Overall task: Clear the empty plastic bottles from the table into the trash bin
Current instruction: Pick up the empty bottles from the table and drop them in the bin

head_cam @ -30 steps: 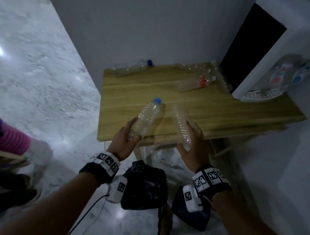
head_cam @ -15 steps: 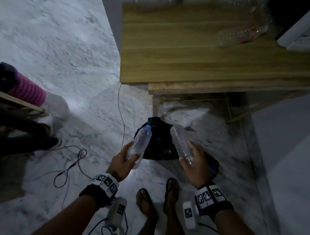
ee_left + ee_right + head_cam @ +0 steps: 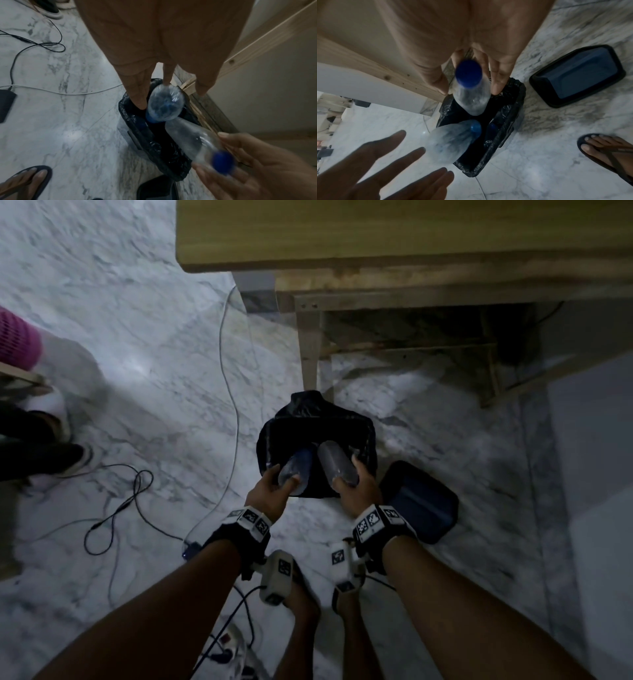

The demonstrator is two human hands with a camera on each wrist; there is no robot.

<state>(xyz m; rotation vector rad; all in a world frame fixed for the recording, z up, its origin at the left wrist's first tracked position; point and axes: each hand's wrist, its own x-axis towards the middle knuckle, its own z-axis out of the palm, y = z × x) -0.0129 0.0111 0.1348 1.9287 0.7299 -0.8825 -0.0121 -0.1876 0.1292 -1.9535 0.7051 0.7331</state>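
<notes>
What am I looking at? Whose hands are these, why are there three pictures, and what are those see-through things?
These are a person's two hands, no machine. The big picture comes from a camera on their head, looking down. The other two come from small cameras strapped to each wrist. The left hand has one clear plastic bottle at its fingertips, blue cap down; the right hand has a second bottle, cap toward the palm. Both are over a black trash bin on the marble floor beside a wooden table. The fingers look straight, as if letting go. The bin's lid lies next to it.
</notes>
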